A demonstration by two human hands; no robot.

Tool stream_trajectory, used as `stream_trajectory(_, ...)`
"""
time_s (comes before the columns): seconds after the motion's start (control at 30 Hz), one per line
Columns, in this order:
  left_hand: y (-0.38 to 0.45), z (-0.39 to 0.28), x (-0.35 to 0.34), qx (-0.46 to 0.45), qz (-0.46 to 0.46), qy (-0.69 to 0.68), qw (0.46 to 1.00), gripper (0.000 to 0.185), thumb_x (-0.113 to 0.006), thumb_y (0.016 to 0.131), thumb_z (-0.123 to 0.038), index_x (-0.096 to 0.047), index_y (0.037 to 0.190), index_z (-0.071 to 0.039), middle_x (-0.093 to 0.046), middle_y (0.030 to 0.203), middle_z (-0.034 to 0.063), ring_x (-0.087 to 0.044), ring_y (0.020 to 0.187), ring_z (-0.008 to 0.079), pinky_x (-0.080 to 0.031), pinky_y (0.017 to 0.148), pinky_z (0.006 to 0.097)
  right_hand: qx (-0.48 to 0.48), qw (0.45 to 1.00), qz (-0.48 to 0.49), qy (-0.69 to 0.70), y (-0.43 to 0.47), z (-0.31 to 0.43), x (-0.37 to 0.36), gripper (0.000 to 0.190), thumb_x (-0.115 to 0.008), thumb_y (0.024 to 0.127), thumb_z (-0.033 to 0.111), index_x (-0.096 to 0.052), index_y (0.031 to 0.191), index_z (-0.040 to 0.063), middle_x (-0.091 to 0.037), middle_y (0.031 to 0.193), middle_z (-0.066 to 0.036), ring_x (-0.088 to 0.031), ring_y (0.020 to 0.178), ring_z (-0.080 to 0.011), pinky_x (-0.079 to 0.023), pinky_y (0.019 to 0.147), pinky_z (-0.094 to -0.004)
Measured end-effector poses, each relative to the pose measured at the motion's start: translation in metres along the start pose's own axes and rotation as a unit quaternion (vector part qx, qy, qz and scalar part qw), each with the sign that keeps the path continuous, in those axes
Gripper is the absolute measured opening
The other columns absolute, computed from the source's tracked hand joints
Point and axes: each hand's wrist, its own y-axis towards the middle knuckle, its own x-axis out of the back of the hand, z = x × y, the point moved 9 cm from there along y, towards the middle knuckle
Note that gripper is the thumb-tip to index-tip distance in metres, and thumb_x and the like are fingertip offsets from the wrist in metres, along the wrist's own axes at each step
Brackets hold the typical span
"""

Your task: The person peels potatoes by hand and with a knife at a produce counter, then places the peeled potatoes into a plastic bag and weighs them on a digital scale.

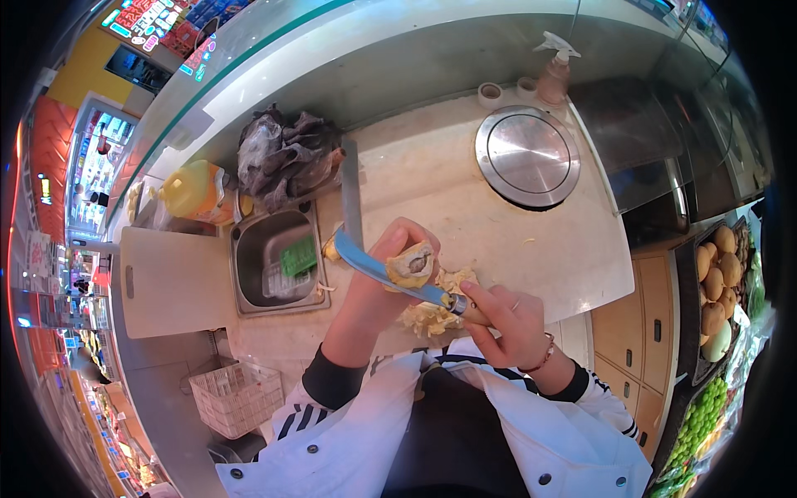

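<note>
In my left hand (386, 292) is a piece of pale yellow fruit or vegetable (411, 264) with a greyish hollow core; its exact kind I cannot tell. My right hand (510, 320) grips the wooden handle of a knife with a long bluish blade (367, 264), which lies across the near side of the piece. Yellowish peelings (433, 314) are heaped on the pale counter under and between the hands. Another yellow-brown piece (332, 246) sits by the sink's edge, partly behind the blade tip.
A steel sink (240, 292) holds a green tray. Left of it lies a white cutting board (177, 280). Behind are a yellow jug (193, 192) and dark plastic bags (286, 155). A round steel lid (528, 155), tape rolls and a spray bottle (553, 81) are at the back right.
</note>
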Motion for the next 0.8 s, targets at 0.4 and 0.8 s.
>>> stream_trajectory(0.4,-0.025,-0.011,-0.006,-0.093,0.001,0.146,0.985,0.076,-0.046,0.088,-0.061,-0.038,0.133,0.001,-0.056,0.112,0.0185,-0.059,0.083,0.0199,-0.051,0.056,0.0273,-0.061,0.997,-0.023,0.028,-0.002,0.003,0.002,0.046,-0.064,0.074,0.011,-0.057,0.119,0.001,-0.055,0.068,-0.006,-0.051,0.047,-0.0201,-0.041,0.044,-0.0295)
stream_trajectory(0.8,-0.046,-0.036,0.007,-0.286,-0.134,0.297,0.901,0.054,-0.054,0.091,-0.048,-0.040,0.117,-0.002,-0.053,0.103,0.0042,-0.050,0.084,0.0078,-0.042,0.072,0.0212,-0.133,0.985,-0.008,0.109,0.004,0.012,-0.005,0.044,-0.063,0.076,0.009,-0.056,0.119,0.002,-0.058,0.072,-0.009,-0.055,0.049,-0.0209,-0.043,0.047,-0.0299)
